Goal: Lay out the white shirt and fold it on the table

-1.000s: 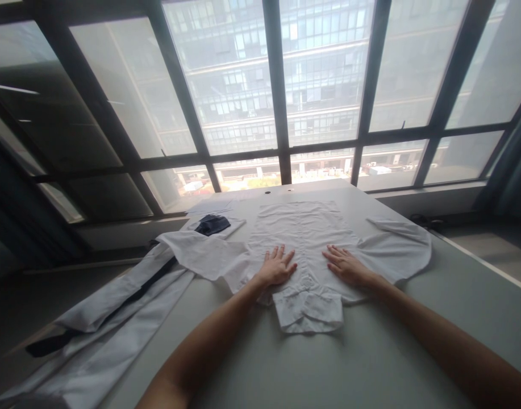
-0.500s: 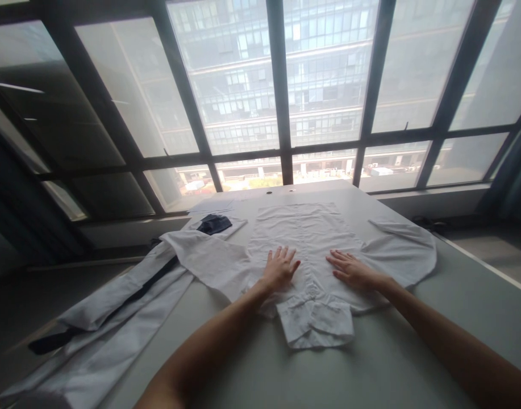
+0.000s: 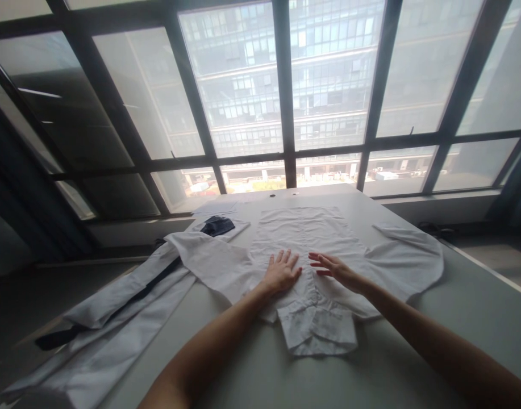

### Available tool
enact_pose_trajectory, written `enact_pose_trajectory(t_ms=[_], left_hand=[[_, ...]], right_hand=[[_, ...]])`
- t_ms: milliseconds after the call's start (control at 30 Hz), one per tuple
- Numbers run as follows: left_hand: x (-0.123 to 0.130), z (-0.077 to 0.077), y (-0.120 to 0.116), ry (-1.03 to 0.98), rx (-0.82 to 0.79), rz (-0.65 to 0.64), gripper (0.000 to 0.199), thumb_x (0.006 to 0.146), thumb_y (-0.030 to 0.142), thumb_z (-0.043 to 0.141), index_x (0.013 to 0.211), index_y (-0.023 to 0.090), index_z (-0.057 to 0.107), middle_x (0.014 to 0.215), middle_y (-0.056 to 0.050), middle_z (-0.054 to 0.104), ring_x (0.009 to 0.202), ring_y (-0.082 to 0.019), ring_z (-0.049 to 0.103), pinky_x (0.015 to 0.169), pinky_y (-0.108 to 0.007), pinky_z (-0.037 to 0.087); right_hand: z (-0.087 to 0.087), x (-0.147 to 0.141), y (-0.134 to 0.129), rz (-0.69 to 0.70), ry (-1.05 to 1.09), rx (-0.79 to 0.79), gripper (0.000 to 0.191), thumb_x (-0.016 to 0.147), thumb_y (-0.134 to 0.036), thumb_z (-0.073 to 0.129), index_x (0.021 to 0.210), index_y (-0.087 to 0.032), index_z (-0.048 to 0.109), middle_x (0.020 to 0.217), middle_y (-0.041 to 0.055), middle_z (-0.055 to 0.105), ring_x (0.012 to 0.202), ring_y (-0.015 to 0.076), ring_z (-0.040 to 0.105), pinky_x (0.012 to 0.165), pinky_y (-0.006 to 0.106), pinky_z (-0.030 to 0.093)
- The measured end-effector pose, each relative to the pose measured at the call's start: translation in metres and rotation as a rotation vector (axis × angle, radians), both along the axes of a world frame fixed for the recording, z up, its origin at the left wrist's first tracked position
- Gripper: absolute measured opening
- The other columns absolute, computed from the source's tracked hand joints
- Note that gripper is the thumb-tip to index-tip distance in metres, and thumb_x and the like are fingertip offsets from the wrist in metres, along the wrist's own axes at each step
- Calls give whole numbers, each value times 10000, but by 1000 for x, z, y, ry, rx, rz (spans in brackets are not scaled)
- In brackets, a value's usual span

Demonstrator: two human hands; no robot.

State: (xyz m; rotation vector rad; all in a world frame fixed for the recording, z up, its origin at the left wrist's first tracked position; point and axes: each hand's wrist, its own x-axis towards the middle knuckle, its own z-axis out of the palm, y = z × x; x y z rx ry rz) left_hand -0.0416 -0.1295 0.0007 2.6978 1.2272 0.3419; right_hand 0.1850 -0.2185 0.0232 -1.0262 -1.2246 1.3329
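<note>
A white shirt (image 3: 303,230) lies spread on the table, its collar (image 3: 317,329) towards me and its hem at the far side. One sleeve stretches out to the left, the other is bent out to the right. My left hand (image 3: 282,271) rests flat on the shirt left of the front placket, fingers spread. Close to the placket on the right side, my right hand (image 3: 334,270) is open with its fingers apart and pointing left. It seems slightly raised; whether it touches the cloth I cannot tell.
White garments with dark trim (image 3: 128,307) hang over the table's left edge. A dark folded cloth (image 3: 217,226) lies at the far left, near some papers (image 3: 213,208). The pale table (image 3: 465,318) reaches to large windows (image 3: 328,85) behind it.
My right hand has moved left across the shirt towards the placket and turned partly on its side. My left hand stays in nearly the same place. The view has shifted slightly.
</note>
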Motion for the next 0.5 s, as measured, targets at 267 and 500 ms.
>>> enact_pose_trajectory(t_ms=[267,500], left_hand=[[1,4,-2,106,28,13,642,1044,588,340,1598,266,381,1684,-142,273,1550,-388,221,1209,-667,154],[1,1,-1,87,15,18,624,1040,577,374,1588,279,395,1685,-129,279,1553,-376,218,1214,-661,147]], right_hand=[[-4,39,62,-252,315,-353,214,1025,-263,495,1165,-163,622,1102,154,734,881,213,749,770,368,638],[-20,148,69,-661,575,-261,332,1062,-300,295,1255,-197,545,1255,172,648,959,189,711,758,352,640]])
